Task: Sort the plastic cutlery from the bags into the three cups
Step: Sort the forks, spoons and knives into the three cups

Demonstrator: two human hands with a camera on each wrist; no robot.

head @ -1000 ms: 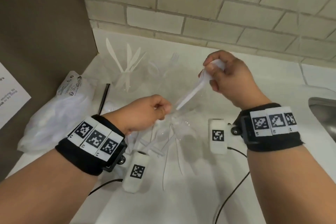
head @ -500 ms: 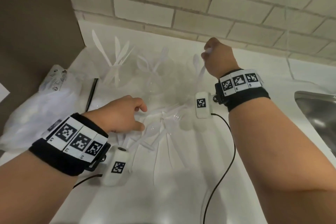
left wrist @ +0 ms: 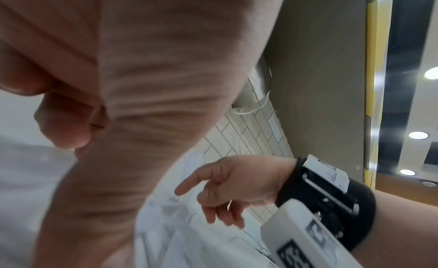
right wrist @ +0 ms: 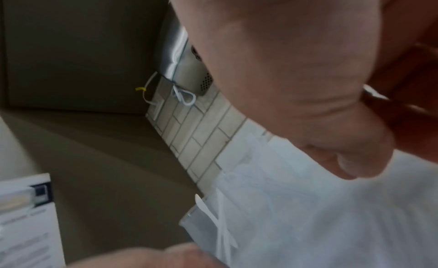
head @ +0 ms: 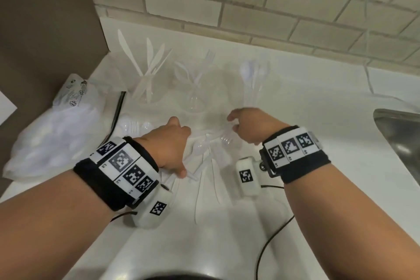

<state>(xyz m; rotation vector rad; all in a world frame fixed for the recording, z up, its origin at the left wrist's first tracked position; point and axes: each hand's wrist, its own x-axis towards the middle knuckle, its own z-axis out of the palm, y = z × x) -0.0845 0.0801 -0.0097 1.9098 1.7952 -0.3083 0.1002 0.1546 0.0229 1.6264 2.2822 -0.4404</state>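
Note:
Three clear cups stand at the back of the white counter (head: 318, 120): the left cup (head: 145, 91) holds knives, the middle cup (head: 195, 95) forks, the right cup (head: 252, 88) spoons. A pile of loose white cutlery (head: 211, 157) lies between my hands. My left hand (head: 172, 143) rests on the pile's left side with its fingers curled under; in the left wrist view its curled fingers (left wrist: 64, 125) show nothing inside. My right hand (head: 247, 125) hovers over the pile's right side, and its fingers (left wrist: 213, 206) hang relaxed and empty.
A crumpled clear bag (head: 52, 125) with more cutlery lies at the left by the brown side wall. A steel sink (head: 404, 138) opens at the right. A tiled wall stands behind the cups. Black cables (head: 268, 241) trail toward the front edge.
My right hand carried a spoon to the right cup, let it go and came back empty over the pile. My left hand dropped to the pile and stayed there.

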